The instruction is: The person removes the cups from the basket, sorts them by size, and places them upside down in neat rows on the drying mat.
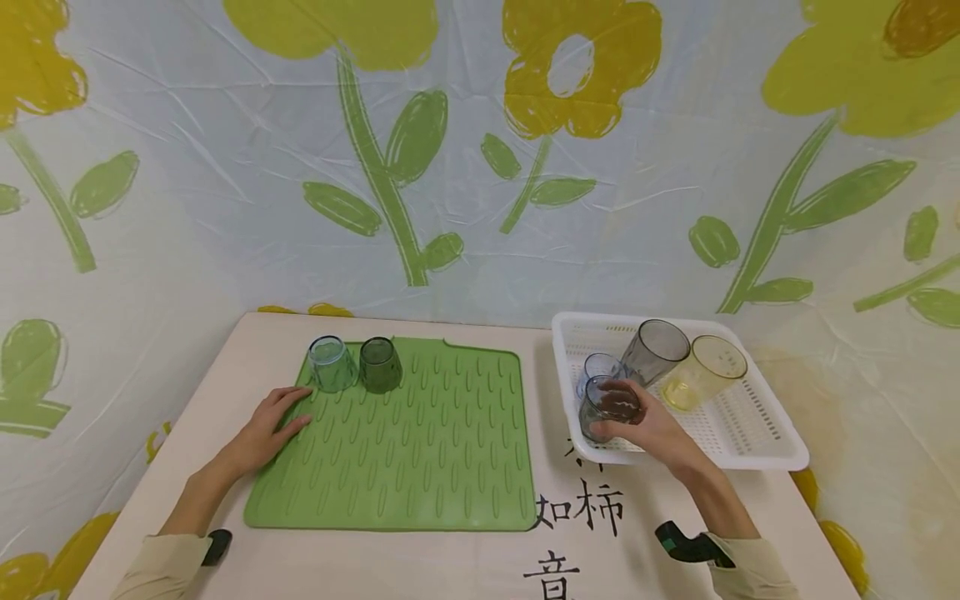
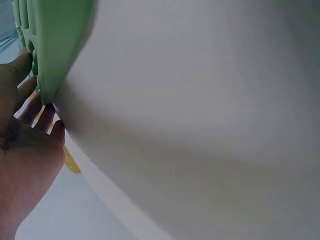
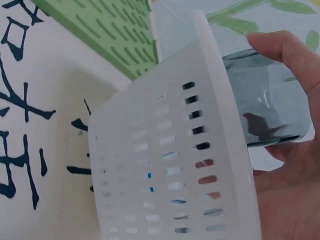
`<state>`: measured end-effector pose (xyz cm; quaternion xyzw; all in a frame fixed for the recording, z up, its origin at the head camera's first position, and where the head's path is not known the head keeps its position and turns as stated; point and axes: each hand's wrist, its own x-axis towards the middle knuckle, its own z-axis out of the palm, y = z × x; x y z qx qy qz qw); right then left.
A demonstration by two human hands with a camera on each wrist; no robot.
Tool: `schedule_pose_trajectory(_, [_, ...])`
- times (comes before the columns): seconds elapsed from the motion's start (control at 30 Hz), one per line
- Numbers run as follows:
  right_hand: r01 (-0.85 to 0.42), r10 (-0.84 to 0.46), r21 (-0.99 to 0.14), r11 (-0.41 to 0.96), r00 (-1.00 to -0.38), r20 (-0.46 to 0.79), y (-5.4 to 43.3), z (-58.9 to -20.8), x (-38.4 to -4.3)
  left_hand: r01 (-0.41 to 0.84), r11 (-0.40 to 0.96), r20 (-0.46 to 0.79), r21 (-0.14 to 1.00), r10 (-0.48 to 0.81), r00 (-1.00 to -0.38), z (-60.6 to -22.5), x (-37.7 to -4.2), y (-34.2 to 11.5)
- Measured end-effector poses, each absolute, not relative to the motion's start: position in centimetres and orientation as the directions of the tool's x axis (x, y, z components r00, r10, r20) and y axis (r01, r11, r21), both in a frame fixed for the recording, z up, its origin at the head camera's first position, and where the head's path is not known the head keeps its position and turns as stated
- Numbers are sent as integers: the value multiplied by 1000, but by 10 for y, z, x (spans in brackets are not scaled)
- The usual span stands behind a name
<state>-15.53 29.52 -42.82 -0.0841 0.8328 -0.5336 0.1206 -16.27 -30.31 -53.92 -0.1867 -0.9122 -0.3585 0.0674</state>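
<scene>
My right hand grips a small smoky-grey glass tumbler over the front left corner of a white perforated plastic basket. In the right wrist view the tumbler stands partly above the basket rim, with thumb and fingers on opposite sides. Just behind it in the basket is a small blue glass. My left hand rests at the left edge of a green ridged mat, its fingers relaxed and fingertips at the edge. Near those fingertips, a light blue glass stands on the mat beside a dark grey glass.
A tall grey glass and a tall yellow glass lean inside the basket. Black written characters mark the pale table. A flower-printed cloth hangs behind the table.
</scene>
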Motion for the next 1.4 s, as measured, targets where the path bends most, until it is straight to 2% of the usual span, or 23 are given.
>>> schedule_pose_trajectory(0.2, [-13,-263,-947,322,-962,-77,287,-428,-156,387,674,251,629,295,-922,-537,-162,-303])
schedule_pose_trajectory(0.63, [-106,-237,-979,177,-969,62,274,-423,-165,330,716,193,615,269,-944,-527,-159,-292])
schedule_pose_trajectory(0.83, [-144,-269,-983,109,-957,110,259,-420,-172,316,730,183,606,259,-948,-522,-158,-280])
schedule_pose_trajectory(1.03, [-142,-290,-989,35,-949,126,243,-421,-178,309,733,185,606,247,-951,-518,-158,-269])
schedule_pose_trajectory(1.4, [-134,-304,-991,22,-945,122,217,-423,-184,325,707,231,628,229,-945,-513,-157,-244])
